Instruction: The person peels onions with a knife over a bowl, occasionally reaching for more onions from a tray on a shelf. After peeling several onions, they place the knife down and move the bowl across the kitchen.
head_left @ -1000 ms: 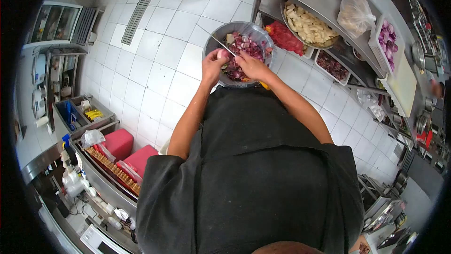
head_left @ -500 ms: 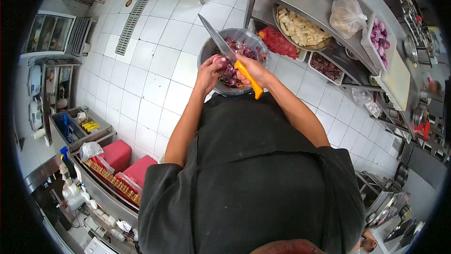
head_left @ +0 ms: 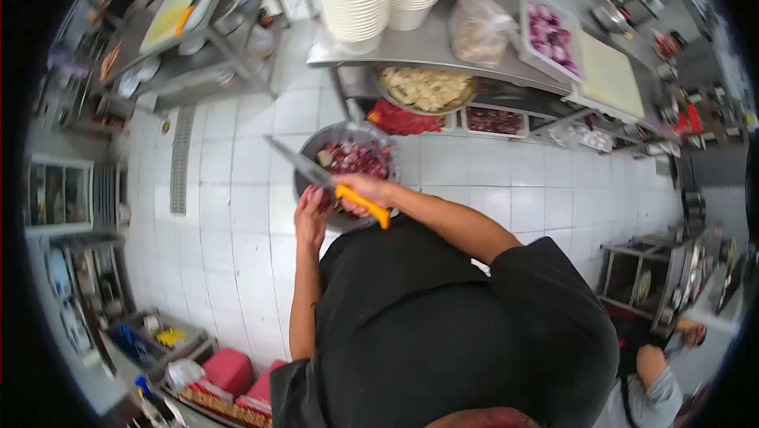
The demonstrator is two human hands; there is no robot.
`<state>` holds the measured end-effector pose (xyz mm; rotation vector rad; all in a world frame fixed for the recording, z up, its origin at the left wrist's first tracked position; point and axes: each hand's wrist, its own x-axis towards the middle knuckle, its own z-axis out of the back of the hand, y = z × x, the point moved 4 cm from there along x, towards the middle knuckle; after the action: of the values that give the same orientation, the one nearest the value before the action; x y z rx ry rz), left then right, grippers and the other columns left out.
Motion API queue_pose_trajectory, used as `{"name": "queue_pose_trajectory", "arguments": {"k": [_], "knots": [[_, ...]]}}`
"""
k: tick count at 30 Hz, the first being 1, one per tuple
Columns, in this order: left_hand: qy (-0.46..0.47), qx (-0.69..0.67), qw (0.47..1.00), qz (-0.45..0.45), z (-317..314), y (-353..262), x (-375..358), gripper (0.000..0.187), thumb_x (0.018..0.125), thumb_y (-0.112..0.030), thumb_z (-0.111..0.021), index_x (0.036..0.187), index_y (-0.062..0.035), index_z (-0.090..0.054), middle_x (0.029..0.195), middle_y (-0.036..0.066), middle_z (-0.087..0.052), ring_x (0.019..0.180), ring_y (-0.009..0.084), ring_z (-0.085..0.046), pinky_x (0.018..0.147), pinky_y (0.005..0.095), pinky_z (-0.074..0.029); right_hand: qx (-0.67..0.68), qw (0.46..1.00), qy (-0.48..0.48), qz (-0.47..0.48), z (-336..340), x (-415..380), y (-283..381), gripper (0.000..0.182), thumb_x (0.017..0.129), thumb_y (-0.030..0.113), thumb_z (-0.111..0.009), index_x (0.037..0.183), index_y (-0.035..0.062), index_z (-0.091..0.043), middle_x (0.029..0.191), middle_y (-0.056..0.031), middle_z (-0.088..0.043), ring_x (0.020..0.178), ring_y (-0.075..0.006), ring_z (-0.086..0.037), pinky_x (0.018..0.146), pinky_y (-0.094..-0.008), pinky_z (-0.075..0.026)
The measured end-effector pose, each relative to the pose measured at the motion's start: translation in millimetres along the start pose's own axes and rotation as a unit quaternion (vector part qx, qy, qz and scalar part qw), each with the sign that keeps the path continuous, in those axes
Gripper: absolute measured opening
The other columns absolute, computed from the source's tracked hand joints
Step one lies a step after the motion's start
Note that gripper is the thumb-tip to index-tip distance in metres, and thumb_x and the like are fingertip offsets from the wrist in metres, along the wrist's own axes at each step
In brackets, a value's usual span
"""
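Observation:
My right hand is wrapped round the yellow handle of a large knife, whose long blade points up and to the left. Just left of it, my left hand grips a red onion close to the blade's lower end. Fingers cover part of the onion. Both hands are over the near side of a round bin on the tiled floor, lined with clear plastic. Inside lie purple onion skins and scraps.
Beyond the bin stands a steel table with stacked white tubs, a bagged item, a crate of peeled red onions and a cutting board. Under it are a bowl of pale chunks and a red bag. Another person is at lower right.
My view has turned and tilted up, showing more of the steel table and another table at upper left. Both hands still hold the knife and onion over the bin.

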<state>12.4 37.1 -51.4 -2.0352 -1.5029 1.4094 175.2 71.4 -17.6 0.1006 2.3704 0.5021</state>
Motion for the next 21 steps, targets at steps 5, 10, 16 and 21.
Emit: {"name": "queue_pose_trajectory", "arguments": {"k": [5,10,16,21], "knots": [[0.003,0.002,1.000,0.007,5.1,-0.2,1.4,0.051,0.094,-0.015,-0.061,0.138,-0.0021,-0.040,0.124,0.010,-0.057,0.111,0.0244,-0.059,0.098,0.0448,-0.048,-0.040,0.998,-0.012,0.050,-0.3,5.1,2.4,0.052,0.095,0.060,-0.040,0.075,0.0124,-0.046,0.052,-0.0005,-0.043,0.037,-0.0120,-0.038,0.035,-0.0277,-0.030],[-0.003,0.002,1.000,0.000,4.0,-1.8,4.7,0.049,0.095,-0.017,-0.061,0.136,-0.0008,-0.040,0.125,0.014,-0.056,0.112,0.0261,-0.058,0.098,0.0446,-0.048,-0.116,0.985,-0.085,0.091,-2.0,1.7,8.0,0.054,0.094,0.060,-0.040,0.072,0.0112,-0.046,0.054,-0.0016,-0.041,0.040,-0.0124,-0.039,0.036,-0.0292,-0.032],[-0.006,0.023,1.000,-0.007,3.0,-3.1,4.2,0.051,0.095,-0.017,-0.060,0.137,0.0019,-0.039,0.128,0.015,-0.053,0.116,0.0267,-0.056,0.098,0.0450,-0.048,-0.131,0.979,-0.122,0.093,2.0,9.7,6.7,0.053,0.094,0.059,-0.040,0.075,0.0093,-0.049,0.056,-0.0039,-0.043,0.042,-0.0148,-0.042,0.038,-0.0316,-0.034],[-0.010,0.029,0.999,-0.013,8.2,-1.6,9.3,0.055,0.094,-0.015,-0.061,0.140,0.0019,-0.036,0.130,0.016,-0.052,0.117,0.0282,-0.055,0.098,0.0455,-0.048,-0.148,0.966,-0.171,0.122,-0.4,4.9,12.3,0.051,0.094,0.055,-0.041,0.080,0.0074,-0.051,0.055,-0.0052,-0.044,0.041,-0.0161,-0.044,0.038,-0.0329,-0.034]]}}
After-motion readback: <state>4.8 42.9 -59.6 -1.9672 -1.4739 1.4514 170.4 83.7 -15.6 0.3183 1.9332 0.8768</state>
